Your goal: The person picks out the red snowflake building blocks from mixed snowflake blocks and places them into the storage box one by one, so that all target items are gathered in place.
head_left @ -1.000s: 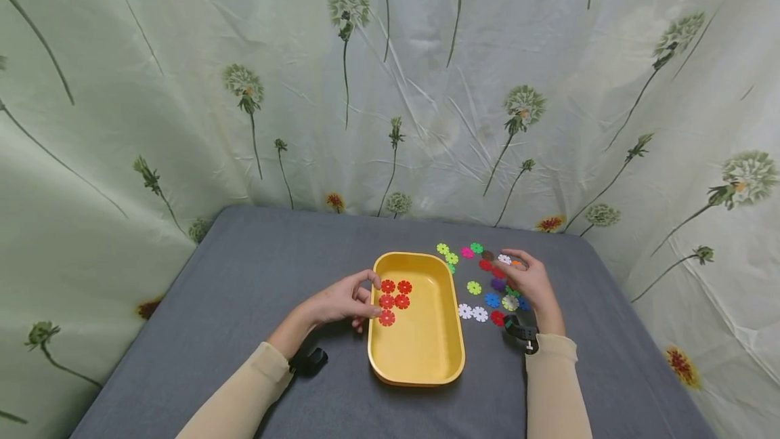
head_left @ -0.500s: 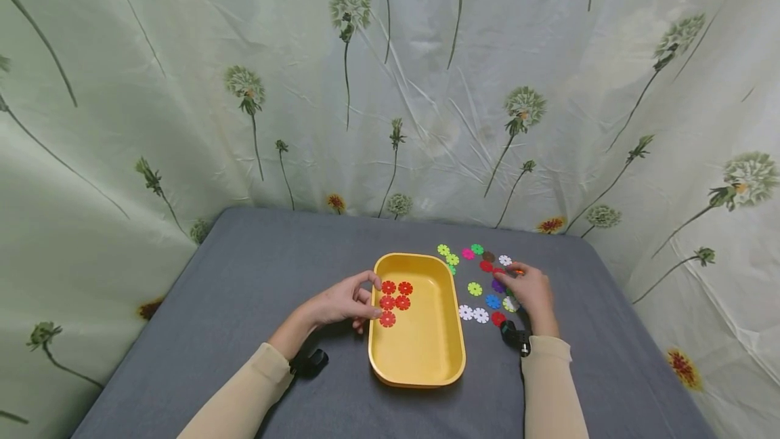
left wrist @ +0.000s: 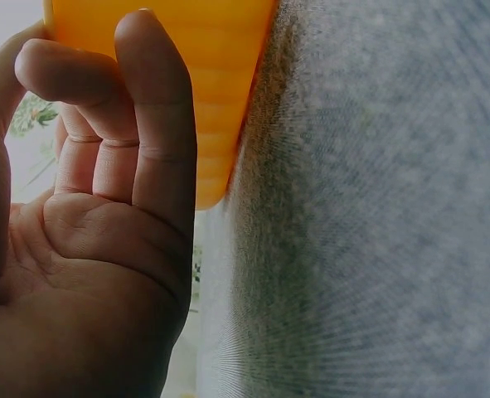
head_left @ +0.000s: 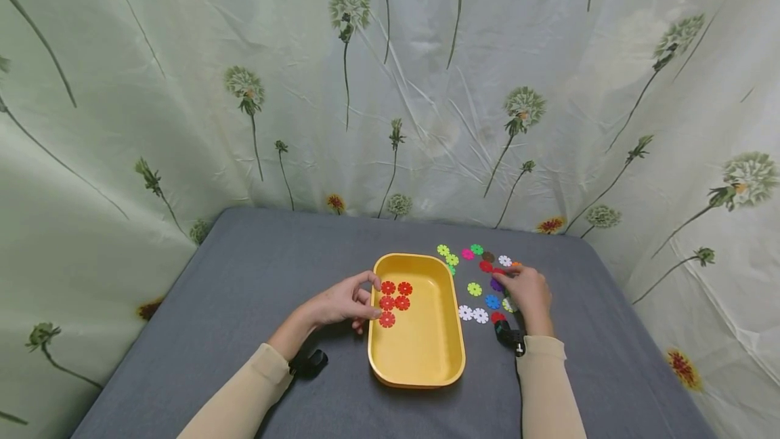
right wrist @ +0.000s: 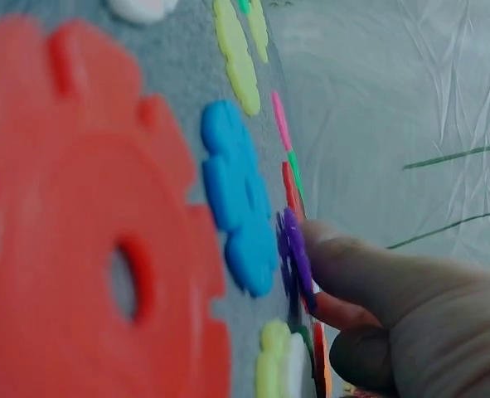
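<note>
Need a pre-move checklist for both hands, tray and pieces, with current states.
1. Tray steadied: ok, the left hand holds the yellow tray at its left rim.
2. Right hand at a piece: ok, its fingertips are at a red piece.
3. Firm pinch: cannot tell, the fingers hide the contact.
4. Tray one colour: ok, five red pieces.
5. Room in tray: ok, right half bare.
6. All red inside: not ok, another red piece lies outside, near the right wrist.

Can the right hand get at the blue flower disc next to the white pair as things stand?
Probably yes: the blue flower disc lies uncovered near the right hand. The purple disc sits close, so the fingers might brush it.
</note>
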A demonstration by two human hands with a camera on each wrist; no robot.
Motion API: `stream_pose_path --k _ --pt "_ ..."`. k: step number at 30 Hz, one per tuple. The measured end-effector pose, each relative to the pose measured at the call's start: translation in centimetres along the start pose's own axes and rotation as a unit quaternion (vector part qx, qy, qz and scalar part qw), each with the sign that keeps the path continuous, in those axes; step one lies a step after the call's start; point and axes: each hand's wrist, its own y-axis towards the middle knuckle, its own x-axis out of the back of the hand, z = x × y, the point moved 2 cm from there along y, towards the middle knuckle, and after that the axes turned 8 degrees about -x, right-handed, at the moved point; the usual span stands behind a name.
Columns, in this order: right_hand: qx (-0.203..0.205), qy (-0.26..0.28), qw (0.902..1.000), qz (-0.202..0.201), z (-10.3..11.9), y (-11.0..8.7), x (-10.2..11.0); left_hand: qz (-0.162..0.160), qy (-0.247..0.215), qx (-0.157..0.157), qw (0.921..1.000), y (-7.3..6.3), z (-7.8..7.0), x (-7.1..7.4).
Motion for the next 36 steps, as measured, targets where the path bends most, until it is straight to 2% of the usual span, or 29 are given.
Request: stream_pose_path --k 8,17,21,25,29,36 --pt "-0.01 -0.036 0.9993 -0.004 1.0 -0.4 0.3 -0.001 -0.002 -0.001 1.0 -0.1 -0.1 -0.1" --pt "0.005 -0.022 0.9996 -0.015 1.5 -0.6 -0.2 -0.002 -0.001 0.001 1.0 -0.1 -0.1 -0.2" --pt "0.014 -0.006 0.9998 -0.013 1.4 -0.5 -0.2 0.0 -0.002 -0.001 1.0 -0.1 0.0 -0.2" --pt "0.005 0.014 0.9999 -0.006 1.7 -0.3 0.0 0.001 -0.003 -0.001 1.0 -0.1 0.0 -0.2" --pt "0.013 0.048 0.9987 0.004 2.8 -0.5 0.7 -0.001 -0.002 0.005 1.0 -0.1 -0.1 -0.1" --pt "0.055 0.119 0.9913 0.017 5.4 -1.7 2.3 -0.002 -0.003 0.01 0.9999 -0.1 -0.4 0.0"
